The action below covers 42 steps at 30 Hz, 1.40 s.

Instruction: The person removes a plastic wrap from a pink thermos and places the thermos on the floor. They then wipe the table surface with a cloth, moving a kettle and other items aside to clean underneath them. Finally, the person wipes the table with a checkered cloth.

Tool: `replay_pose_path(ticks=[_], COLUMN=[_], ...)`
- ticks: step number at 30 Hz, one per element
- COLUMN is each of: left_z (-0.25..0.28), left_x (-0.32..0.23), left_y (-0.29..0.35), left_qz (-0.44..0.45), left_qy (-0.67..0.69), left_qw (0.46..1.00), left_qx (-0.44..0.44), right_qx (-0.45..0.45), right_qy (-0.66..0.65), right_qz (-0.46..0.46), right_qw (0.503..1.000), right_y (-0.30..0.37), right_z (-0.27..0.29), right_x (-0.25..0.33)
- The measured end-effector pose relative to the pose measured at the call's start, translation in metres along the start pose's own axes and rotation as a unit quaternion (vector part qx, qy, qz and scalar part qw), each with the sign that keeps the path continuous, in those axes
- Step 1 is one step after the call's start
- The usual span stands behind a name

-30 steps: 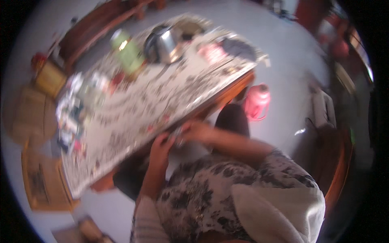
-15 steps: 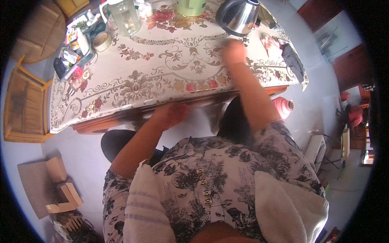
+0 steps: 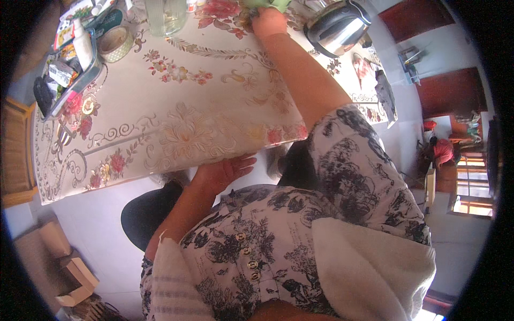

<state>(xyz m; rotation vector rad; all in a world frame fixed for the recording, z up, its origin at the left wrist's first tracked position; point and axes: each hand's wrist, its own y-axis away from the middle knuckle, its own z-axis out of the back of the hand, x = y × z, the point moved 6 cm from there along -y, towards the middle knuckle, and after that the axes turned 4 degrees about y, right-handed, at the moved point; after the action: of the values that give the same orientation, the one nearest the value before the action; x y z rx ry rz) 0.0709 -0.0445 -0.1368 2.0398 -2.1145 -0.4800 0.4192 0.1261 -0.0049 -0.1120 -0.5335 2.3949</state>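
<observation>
My right arm stretches across the table to its far side. There my right hand (image 3: pixel 269 23) is closed at a light green container (image 3: pixel 278 5), which the top edge of the picture cuts off; the fingertips are hidden. My left hand (image 3: pixel 224 172) is low by the near table edge, just under the hem of the flowered tablecloth (image 3: pixel 214 101). Its fingers are stretched out and apart, with nothing in them. To the right of my right forearm stands a steel kettle (image 3: pixel 348 33) with a black handle. Left of the green container is a clear pitcher (image 3: pixel 165 18).
At the left, a tray (image 3: pixel 88 80) holds a white tube and small packets. Beside it lies a roll of patterned tape (image 3: pixel 115 44). A dark cloth (image 3: pixel 384 92) hangs at the table's right edge. A wooden chair (image 3: pixel 16 152) stands at the left.
My right hand has moved forward and left, from in front of the kettle to the green container. My left hand's fingers have spread near the table edge. The view has shifted closer to the table.
</observation>
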Motion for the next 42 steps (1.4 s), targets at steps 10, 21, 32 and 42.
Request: replay_pose_path(ticks=[10,21,32,42], left_z=[-0.022,-0.017,-0.018,-0.034], left_x=[-0.015,-0.016,-0.015,-0.021], left_y=[0.018,0.012,0.02,0.023], left_qz=[-0.031,-0.044,-0.069,-0.134], left_qy=[-0.074,0.043,0.048,0.064], left_qw=[0.996,0.992,0.988,0.979], left_qx=[-0.042,0.112,0.13,0.137], right_qx=[0.051,0.102,0.091,0.21], right_qy=[-0.172,-0.391,-0.278,-0.411], right_qz=[0.265,0.083,0.421,0.166], right_qw=[0.947,0.911,0.859,0.872], right_y=[0.128,0.008,0.233,0.223], right_z=[0.061,0.019,0.107,0.133], right_x=[0.111,0.087,0.153,0.11])
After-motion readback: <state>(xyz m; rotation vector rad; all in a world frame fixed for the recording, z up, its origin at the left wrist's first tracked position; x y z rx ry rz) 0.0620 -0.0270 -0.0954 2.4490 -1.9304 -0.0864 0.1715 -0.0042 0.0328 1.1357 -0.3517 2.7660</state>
